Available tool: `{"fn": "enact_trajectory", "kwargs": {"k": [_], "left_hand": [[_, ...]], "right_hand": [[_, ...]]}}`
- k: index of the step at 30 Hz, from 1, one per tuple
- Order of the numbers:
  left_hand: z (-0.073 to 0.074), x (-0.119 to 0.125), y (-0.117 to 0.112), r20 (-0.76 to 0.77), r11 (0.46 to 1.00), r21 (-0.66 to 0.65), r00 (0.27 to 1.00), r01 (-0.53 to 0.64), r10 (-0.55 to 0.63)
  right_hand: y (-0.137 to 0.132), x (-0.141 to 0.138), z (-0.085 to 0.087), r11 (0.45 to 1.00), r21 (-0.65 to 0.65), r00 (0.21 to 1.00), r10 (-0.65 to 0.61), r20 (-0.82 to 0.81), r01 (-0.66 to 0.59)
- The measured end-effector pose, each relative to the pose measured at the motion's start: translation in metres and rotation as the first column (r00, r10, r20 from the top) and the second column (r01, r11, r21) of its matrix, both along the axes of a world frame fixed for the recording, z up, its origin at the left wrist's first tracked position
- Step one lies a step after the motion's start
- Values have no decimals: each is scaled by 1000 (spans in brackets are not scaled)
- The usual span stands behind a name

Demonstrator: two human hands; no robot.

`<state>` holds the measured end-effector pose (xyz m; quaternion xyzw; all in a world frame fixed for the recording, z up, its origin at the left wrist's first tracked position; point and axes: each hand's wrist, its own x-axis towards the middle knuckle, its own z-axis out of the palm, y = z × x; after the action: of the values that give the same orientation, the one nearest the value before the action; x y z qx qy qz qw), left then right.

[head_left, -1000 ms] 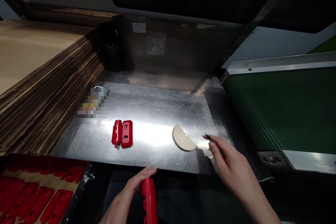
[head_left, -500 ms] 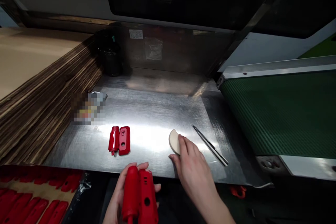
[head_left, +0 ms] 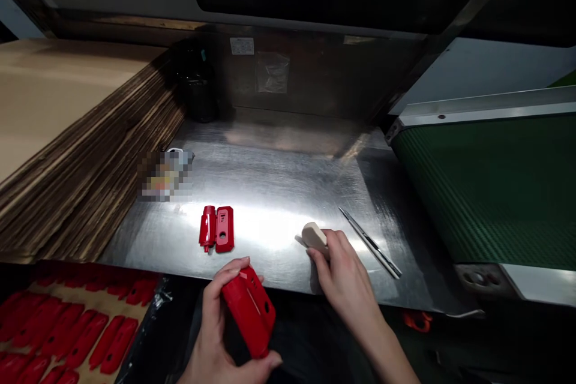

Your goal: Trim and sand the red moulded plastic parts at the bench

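My left hand (head_left: 215, 327) is closed around a red plastic housing (head_left: 248, 309), held below the front edge of the steel worktop (head_left: 279, 192). My right hand (head_left: 346, 276) pinches a beige half-round pad (head_left: 314, 236) and has it tilted up off the worktop. A second red plastic part (head_left: 217, 229) lies flat on the worktop, left of the pad. A thin dark tool with a metal blade (head_left: 369, 242) rests on the steel just right of my right hand.
A tall stack of flat cardboard (head_left: 67, 132) fills the left side. A green conveyor belt (head_left: 490, 186) runs along the right. Several red parts lie in a tray (head_left: 67, 330) at lower left. A dark cup (head_left: 198, 87) stands at the back.
My right hand let go of the thin tool, moved left and picked up the beige pad. My left hand brought the red housing up and turned it.
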<state>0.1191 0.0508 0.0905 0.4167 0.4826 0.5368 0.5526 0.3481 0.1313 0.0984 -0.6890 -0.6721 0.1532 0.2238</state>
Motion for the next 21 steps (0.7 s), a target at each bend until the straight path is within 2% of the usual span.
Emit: {"fn": "enact_trajectory", "kwargs": {"k": [2, 4, 7, 10, 12, 15, 19, 21], "left_hand": [[3, -1, 0, 8, 1000, 5, 1000, -1, 1], [8, -2, 2, 82, 999, -41, 996, -19, 22], [15, -2, 7, 232, 991, -115, 969, -63, 88], [17, 0, 11, 278, 988, -129, 953, -85, 119], [17, 1, 11, 255, 987, -132, 960, -87, 119], [17, 0, 9, 203, 990, -110, 974, -83, 105], [21, -3, 8, 180, 993, -84, 979, -79, 93], [22, -4, 8, 176, 993, -88, 980, -84, 99]], "right_hand": [[-9, -4, 9, 999, -43, 996, -34, -78, 31], [-26, -11, 20, 991, -128, 976, -61, -211, 34], [-58, -28, 32, 975, -216, 922, -35, -386, -53], [-81, -48, 37, 966, -191, 880, 64, -470, -172], [-87, -59, 37, 967, -144, 864, 117, -490, -212], [-85, -66, 38, 981, -67, 890, 137, -436, -184], [-82, -68, 39, 973, -35, 897, 194, -398, -226], [-82, -69, 38, 982, -25, 917, 168, -361, -190]]}}
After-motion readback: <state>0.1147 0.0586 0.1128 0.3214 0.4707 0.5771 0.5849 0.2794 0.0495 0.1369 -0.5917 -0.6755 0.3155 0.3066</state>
